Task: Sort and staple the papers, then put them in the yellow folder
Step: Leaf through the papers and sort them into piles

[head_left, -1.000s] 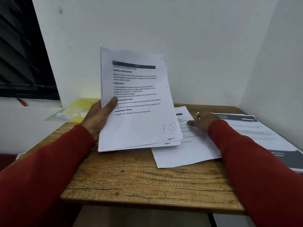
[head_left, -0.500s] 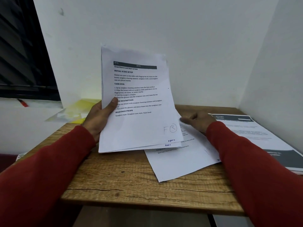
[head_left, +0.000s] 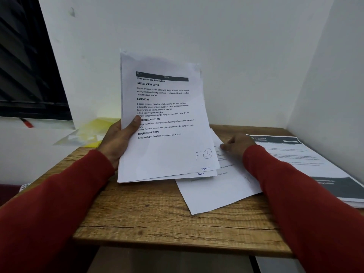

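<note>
Over at the counter's (head_left: 157, 219) far left corner the yellow folder (head_left: 94, 128) lies waiting, nothing in it that I can see, and no stapler shows anywhere, so stapling and filing look to be still ahead. Moving in, the left hand (head_left: 118, 138) holds a small sheaf of papers (head_left: 167, 123) up above the counter's left half, thumb clamped across the front sheet and fingers curled behind; that sheaf looks like the sorted part so far. Next, a loose sheet (head_left: 216, 192) lies skewed near the counter's middle, with the right hand (head_left: 236, 143) resting on it, fingers lightly bent and pressing, not gripping as far as I can tell. Along the right edge sits a further stack of printed pages (head_left: 299, 160), unsorted by the look of it. Compared with a second ago, that loose sheet has swung round and slid nearer the front edge, dragged leftward under the right hand, while the held sheaf has hardly shifted.
</note>
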`<state>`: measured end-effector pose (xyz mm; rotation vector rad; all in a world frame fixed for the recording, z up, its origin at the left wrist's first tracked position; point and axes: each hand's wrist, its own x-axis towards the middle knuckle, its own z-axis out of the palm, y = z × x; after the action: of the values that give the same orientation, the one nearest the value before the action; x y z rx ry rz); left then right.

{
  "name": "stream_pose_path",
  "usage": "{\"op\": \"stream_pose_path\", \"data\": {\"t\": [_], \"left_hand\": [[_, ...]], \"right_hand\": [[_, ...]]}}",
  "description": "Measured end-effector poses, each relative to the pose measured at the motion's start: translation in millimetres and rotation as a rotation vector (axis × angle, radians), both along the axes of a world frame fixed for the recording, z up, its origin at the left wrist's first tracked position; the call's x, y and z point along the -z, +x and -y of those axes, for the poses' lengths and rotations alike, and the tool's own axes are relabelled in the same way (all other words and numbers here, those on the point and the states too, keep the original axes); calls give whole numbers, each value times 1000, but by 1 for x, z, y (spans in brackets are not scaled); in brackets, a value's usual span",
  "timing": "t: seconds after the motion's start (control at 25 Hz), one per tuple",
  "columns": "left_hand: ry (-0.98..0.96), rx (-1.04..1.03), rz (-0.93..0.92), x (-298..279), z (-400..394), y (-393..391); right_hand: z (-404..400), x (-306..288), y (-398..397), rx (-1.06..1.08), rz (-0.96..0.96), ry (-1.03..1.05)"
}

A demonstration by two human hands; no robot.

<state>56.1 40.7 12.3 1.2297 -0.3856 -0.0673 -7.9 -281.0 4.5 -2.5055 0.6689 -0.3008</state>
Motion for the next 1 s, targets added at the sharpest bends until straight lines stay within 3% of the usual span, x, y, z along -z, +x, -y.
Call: {"op": "stream_pose_path", "data": {"t": [0.2,0.48,0.64,0.84,1.0], "left_hand": [[-2,-2,10,0,1,0],[-15,-20,-24,1,-3,5],[-15,-106,-73,5,-7,13],[15,-258,-117,8,-10,18],[55,-146,-137,6,-9,14]], "right_hand": [[-3,-1,-2,-8,60,3],[35,-36,-18,299,915,166],[56,-43,-23,373,1277,576],[50,-49,-26,331,1310,609],[17,-42,-18,140,1107,570]]}}
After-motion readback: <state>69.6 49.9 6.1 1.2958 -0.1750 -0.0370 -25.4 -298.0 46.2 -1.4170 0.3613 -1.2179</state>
